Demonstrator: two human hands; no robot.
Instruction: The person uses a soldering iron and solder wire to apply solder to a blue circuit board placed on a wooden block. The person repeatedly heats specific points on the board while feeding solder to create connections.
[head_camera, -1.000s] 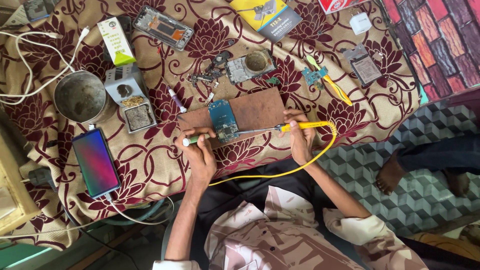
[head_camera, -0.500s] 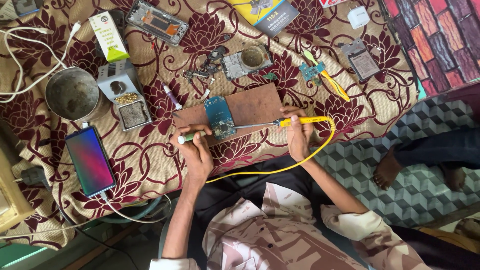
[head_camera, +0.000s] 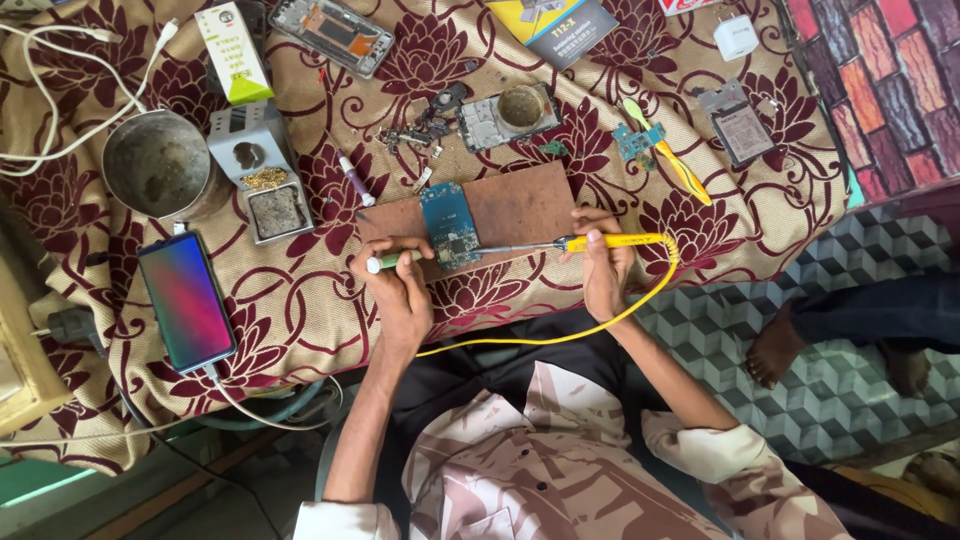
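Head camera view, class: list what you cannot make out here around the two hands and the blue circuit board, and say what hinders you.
- Where the soldering iron tip meets the blue circuit board: too small, head view.
- The tool in the left hand: mostly wrapped by fingers; only a pale green end shows.
- The board's parts: too fine.
- The yellow cable: its end passes under the left arm.

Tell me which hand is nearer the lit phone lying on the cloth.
Left. The left hand grips a small green-tipped tool just right of the phone; the right hand holds the yellow soldering iron beyond the blue circuit board.
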